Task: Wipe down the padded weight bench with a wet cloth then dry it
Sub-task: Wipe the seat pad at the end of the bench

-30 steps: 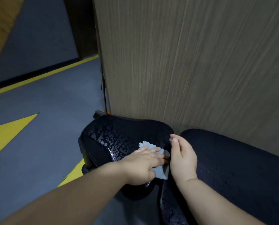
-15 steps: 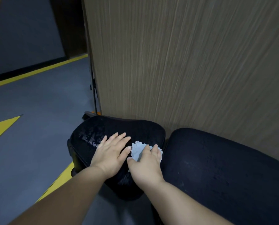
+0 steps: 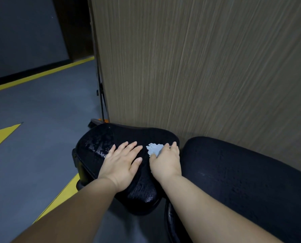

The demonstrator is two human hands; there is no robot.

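Observation:
The black padded bench has a small seat pad (image 3: 100, 142) on the left and a long back pad (image 3: 242, 174) on the right. The seat pad glistens with wet patches near its left end. My left hand (image 3: 123, 162) lies flat on the seat pad, fingers spread, holding nothing. My right hand (image 3: 166, 162) presses a small light blue cloth (image 3: 154, 149) onto the seat pad near its right end; most of the cloth is hidden under my fingers.
A tall wood-grain panel (image 3: 198, 67) rises directly behind the bench. Grey floor (image 3: 32, 137) with yellow lines and a yellow triangle lies to the left. A thin black metal frame (image 3: 100, 95) stands at the panel's left edge.
The cloth passed from my left hand to my right hand. My left hand moved left and now rests flat on the seat pad. My right hand has pushed the cloth slightly farther along the pad.

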